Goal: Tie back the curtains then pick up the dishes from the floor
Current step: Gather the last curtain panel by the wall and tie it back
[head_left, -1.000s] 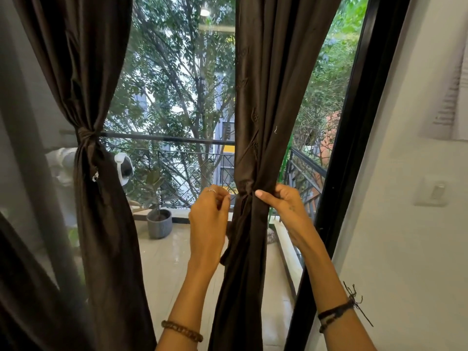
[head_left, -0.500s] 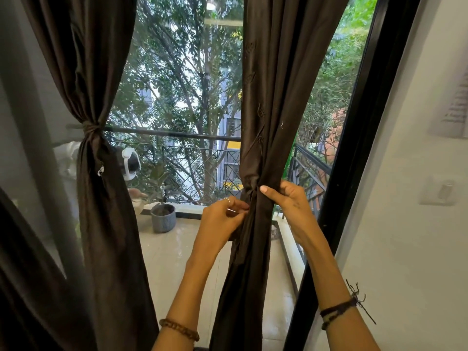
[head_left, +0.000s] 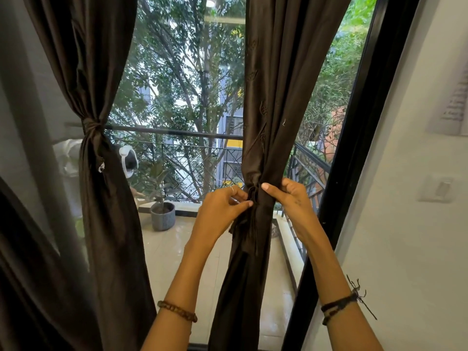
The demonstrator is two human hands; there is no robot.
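Two dark brown curtains hang before a glass balcony door. The left curtain (head_left: 101,198) is gathered and knotted with a tie (head_left: 91,126). The right curtain (head_left: 268,97) is bunched at mid height, where both hands meet. My left hand (head_left: 222,209) pinches the fabric tie (head_left: 250,198) at the bunch's left side. My right hand (head_left: 291,198) grips the gathered cloth from the right, thumb across its front. No dishes are in view.
A black door frame (head_left: 354,148) runs down the right, with a white wall and a light switch (head_left: 439,190) beyond it. Outside lie a tiled balcony, a grey potted plant (head_left: 163,215), a metal railing (head_left: 192,153) and trees. Another dark curtain fills the lower left.
My left hand has moved right, from beside the bunched curtain onto its tie. The view has tilted down a little. My right hand stays on the gathered cloth.
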